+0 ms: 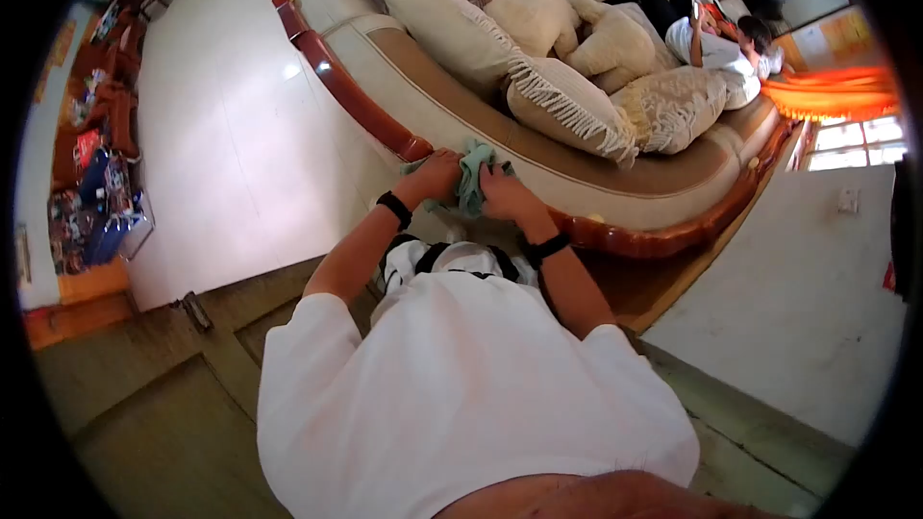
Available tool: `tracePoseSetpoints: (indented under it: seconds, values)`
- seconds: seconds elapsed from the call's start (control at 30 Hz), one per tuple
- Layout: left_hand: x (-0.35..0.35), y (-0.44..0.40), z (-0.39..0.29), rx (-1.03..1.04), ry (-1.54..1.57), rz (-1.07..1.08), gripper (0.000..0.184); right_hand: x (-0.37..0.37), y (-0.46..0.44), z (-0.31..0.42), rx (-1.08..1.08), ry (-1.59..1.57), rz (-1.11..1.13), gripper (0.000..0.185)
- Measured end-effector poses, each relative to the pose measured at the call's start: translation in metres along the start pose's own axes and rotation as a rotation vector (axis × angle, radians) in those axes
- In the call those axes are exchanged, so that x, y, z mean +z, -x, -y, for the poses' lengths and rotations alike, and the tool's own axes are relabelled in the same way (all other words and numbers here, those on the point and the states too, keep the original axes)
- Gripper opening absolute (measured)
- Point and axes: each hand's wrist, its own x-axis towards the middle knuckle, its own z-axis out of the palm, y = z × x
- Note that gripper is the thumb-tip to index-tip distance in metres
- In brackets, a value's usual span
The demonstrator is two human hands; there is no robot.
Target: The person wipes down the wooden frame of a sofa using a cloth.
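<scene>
A bunched green cloth (471,180) is gripped between my two hands at the edge of the sofa (413,67). My left hand (437,178) is closed on the cloth's left side, close to the end of the red-brown wooden trim (411,147). My right hand (508,194) is closed on its right side, in front of the sofa's cream padded edge. Folds of the cloth stick up between the hands. Whether the cloth touches the wood I cannot tell. Each wrist wears a black band.
Fringed cushions (567,101) and a plush toy (615,38) lie on the sofa. A person (716,53) reclines at its far right end. Pale tiled floor (221,135) stretches to the left. A grey-white panel (779,298) stands at the right, below an orange curtain (832,93).
</scene>
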Motion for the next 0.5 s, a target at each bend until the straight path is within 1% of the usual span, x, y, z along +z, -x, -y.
tracePoseSetpoints:
  seconds: [0.03,0.07,0.1,0.13,0.17,0.2,0.23,0.27,0.3,0.33,0.37,0.4,0.43,0.47,0.5]
  values:
    - [-0.001,-0.001,-0.003,-0.022,0.012,-0.021,0.055,-0.001,-0.002,0.003,0.05,0.114,-0.007,0.059]
    - [-0.001,-0.003,-0.007,-0.024,-0.04,0.026,0.053,-0.004,0.0,-0.001,0.034,0.14,0.01,0.059]
    - [-0.002,-0.003,-0.011,-0.025,-0.09,0.08,0.051,-0.001,0.007,-0.009,-0.009,0.112,-0.028,0.058]
    - [-0.004,-0.007,-0.016,-0.043,-0.079,0.07,0.051,0.0,0.015,-0.017,-0.05,0.078,-0.069,0.058]
    - [-0.007,-0.012,-0.021,-0.01,0.025,0.142,0.05,-0.005,0.026,-0.026,-0.04,-0.016,-0.077,0.057]
    - [-0.008,-0.012,-0.021,0.023,0.131,0.216,0.05,-0.011,0.039,-0.034,-0.03,-0.112,-0.084,0.056]
    - [-0.001,-0.006,-0.012,0.008,0.137,0.21,0.05,-0.02,0.055,-0.035,0.087,-0.147,-0.077,0.056]
    - [0.012,0.005,0.001,0.044,0.126,0.007,0.049,-0.027,0.065,-0.033,0.207,-0.187,-0.074,0.056]
    - [0.011,0.017,0.003,0.082,0.121,-0.187,0.049,-0.025,0.07,-0.031,0.208,-0.193,-0.058,0.056]
    - [0.01,0.024,0.005,0.07,0.138,-0.177,0.049,-0.022,0.077,-0.029,0.282,-0.229,-0.074,0.062]
    - [0.006,0.028,0.011,0.074,0.279,-0.182,0.049,-0.019,0.08,-0.025,0.356,-0.264,-0.095,0.068]
    - [-0.003,0.031,0.016,0.085,0.41,-0.189,0.049,-0.006,0.073,-0.023,0.359,-0.269,-0.089,0.068]
    - [-0.002,0.032,0.02,0.092,0.409,-0.185,0.049,0.016,0.06,-0.024,0.243,0.027,-0.25,0.066]
    - [0.002,0.032,0.02,0.079,0.325,-0.155,0.048,0.029,0.052,-0.02,0.131,0.327,-0.408,0.065]
    - [0.003,0.03,0.02,0.074,0.238,-0.126,0.047,0.023,0.04,-0.003,0.161,0.316,-0.302,0.068]
